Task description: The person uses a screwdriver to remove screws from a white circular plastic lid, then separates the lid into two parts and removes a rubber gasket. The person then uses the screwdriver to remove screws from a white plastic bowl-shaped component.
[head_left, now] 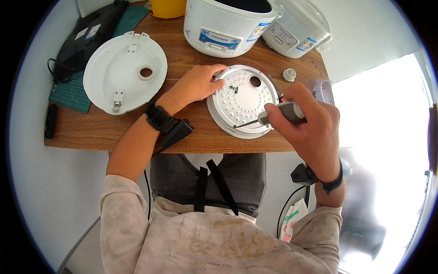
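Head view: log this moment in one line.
left hand: touching rim of metal disc | right hand: holding screwdriver, tip near disc's lower edge | white lid: left of disc

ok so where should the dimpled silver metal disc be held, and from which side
The dimpled silver metal disc is probably best held by its far-left rim, from the left, where the left hand is. It lies flat with a round edge to grip, while the grey-handled screwdriver angles toward its near edge and the right hand is on the right side.
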`<state>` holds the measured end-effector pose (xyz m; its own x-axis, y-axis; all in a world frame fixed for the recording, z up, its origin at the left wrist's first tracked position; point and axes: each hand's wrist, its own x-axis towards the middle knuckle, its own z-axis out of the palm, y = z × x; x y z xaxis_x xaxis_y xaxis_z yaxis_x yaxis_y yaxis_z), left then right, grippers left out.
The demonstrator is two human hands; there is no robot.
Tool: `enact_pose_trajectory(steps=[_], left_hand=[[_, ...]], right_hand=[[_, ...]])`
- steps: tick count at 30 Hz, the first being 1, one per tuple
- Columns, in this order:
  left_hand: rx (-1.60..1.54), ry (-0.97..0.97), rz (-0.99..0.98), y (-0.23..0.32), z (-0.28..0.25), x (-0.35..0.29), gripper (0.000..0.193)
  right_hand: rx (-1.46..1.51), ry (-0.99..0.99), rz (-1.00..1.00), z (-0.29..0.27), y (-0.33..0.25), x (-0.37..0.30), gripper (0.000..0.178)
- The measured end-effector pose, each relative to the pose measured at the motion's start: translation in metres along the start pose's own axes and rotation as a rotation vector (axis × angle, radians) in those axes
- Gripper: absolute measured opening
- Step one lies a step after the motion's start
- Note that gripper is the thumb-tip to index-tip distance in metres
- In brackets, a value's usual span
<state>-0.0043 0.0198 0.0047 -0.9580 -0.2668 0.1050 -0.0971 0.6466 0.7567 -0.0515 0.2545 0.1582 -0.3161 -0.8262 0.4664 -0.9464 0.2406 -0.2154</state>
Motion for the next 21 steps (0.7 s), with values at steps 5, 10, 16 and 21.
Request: enact_pose_trajectory(steps=[5,10,16,21], left_hand=[[-0.021,0.007,0.022,-0.0057,0.0046,0.0008,0.048],[-0.018,0.007,0.028,-0.0075,0.0054,0.0015,0.048],[0.030,0.022,0.045,-0.0086,0.0058,0.0021,0.048],[0.038,0.045,0.069,-0.0124,0.0087,0.0034,0.048]], right_hand=[[0.017,-0.009,0.021,-0.0004,0.0009,0.0009,0.022],[0.017,-0.008,0.014,-0.0006,-0.0012,0.0021,0.022],[0.005,-0.009,0.011,-0.0002,-0.0004,0.0012,0.022],[-0.006,-0.008,0.001,-0.0015,-0.0017,-0.0004,0.023]])
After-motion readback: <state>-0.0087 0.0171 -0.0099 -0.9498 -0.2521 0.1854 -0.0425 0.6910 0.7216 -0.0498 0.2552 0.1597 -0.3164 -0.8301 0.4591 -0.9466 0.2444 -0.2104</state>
